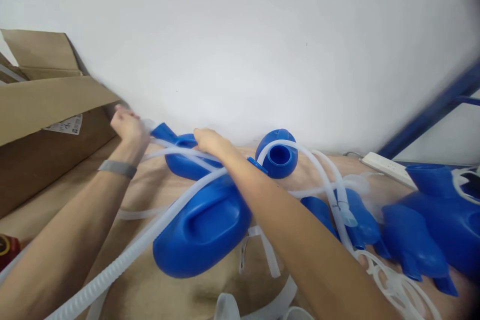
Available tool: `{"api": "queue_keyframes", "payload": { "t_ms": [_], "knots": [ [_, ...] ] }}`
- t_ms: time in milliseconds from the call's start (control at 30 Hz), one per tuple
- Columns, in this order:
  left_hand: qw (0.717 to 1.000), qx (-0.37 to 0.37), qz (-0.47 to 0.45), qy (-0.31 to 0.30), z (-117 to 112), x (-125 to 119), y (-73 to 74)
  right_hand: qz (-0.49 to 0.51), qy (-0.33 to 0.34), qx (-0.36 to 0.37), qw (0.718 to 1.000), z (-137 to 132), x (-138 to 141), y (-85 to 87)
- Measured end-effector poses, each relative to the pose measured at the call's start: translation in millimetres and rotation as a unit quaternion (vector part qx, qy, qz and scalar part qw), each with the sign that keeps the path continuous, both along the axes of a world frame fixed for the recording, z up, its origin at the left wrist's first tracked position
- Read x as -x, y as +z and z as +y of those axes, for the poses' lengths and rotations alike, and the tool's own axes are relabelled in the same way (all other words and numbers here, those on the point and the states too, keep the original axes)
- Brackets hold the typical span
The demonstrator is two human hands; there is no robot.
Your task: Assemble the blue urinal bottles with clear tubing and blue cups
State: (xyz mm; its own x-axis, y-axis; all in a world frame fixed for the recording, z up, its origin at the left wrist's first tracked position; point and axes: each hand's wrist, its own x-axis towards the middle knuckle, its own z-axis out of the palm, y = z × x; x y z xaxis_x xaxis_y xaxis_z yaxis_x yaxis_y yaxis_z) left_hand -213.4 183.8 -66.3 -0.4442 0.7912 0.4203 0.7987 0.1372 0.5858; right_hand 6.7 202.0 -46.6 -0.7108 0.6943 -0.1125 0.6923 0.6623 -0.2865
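My left hand (127,126) is closed in a fist at the far left, by the neck of a blue plastic bottle (183,157) that lies against the white wall; what it grips is hidden. My right hand (210,141) rests on top of that same bottle, fingers curled over it and over a white corrugated hose (123,257) that runs down to the lower left. A second, larger blue bottle (202,227) with a recessed handle lies nearer to me, under my right forearm. A third blue bottle (277,155) shows its open mouth.
An open cardboard box (41,105) stands at the left. More blue containers (431,225) and white tubes and straps (337,195) are piled at the right. A white power strip (386,167) lies by the wall, beside a blue shelf post (431,110). A red object (7,247) sits at the left edge.
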Motion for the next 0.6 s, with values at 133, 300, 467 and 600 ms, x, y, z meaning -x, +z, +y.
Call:
{"api": "queue_keyframes", "payload": {
  "t_ms": [133,300,467,600],
  "knots": [
    [0.992,-0.049,-0.041,0.112,-20,9,3.1,-0.012,0.006,0.003,1.000,-2,-10,3.1],
    [0.992,-0.024,0.097,0.077,-46,-2,14.9,-0.023,0.004,0.012,1.000,0,-11,5.4],
    [0.988,0.097,0.122,-0.024,-38,-10,13.8,-0.023,0.011,0.027,0.999,6,-14,5.3],
    [0.988,0.078,0.108,-0.073,-43,-8,8.0,-0.017,0.029,0.040,0.999,8,-18,5.5]
  ]
}}
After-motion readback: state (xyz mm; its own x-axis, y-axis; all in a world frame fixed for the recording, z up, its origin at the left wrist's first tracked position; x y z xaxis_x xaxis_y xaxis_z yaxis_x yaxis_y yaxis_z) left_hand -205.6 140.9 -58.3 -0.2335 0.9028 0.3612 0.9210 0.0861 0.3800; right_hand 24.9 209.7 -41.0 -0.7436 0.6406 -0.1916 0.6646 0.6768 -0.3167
